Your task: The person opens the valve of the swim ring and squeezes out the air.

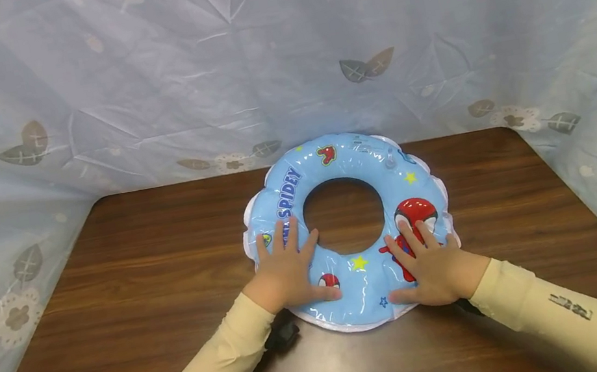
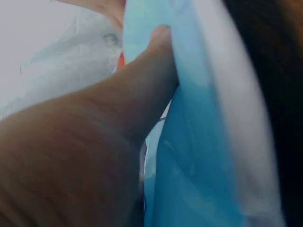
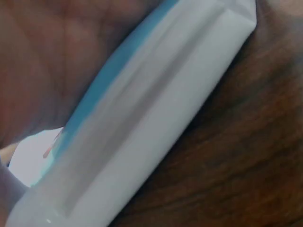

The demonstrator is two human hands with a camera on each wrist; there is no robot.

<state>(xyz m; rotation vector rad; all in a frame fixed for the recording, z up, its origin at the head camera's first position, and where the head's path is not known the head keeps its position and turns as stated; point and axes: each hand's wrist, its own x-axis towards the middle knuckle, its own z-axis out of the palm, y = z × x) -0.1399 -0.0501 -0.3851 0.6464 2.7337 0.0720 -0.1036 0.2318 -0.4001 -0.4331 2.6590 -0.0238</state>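
A light blue inflatable swim ring point(image 1: 364, 293) lies flat on the wooden table, printed with red cartoon figures, yellow stars and the word SPIDEY. It looks puffed up, with a white crinkled outer edge. My left hand point(image 1: 285, 275) rests on its left front part, fingers spread and straight. On the right front part my right hand point(image 1: 437, 268) lies with fingers spread, partly covering a red figure. The left wrist view shows the thumb point(image 2: 161, 47) against the blue vinyl. In the right wrist view, the palm point(image 3: 61, 61) is over the ring's white underside edge point(image 3: 142, 118).
The dark brown wooden table point(image 1: 156, 256) extends around the ring on both sides. A pale curtain point(image 1: 276, 51) with leaf and flower prints hangs behind it and along the sides. The ring's far edge lies near the table's back edge.
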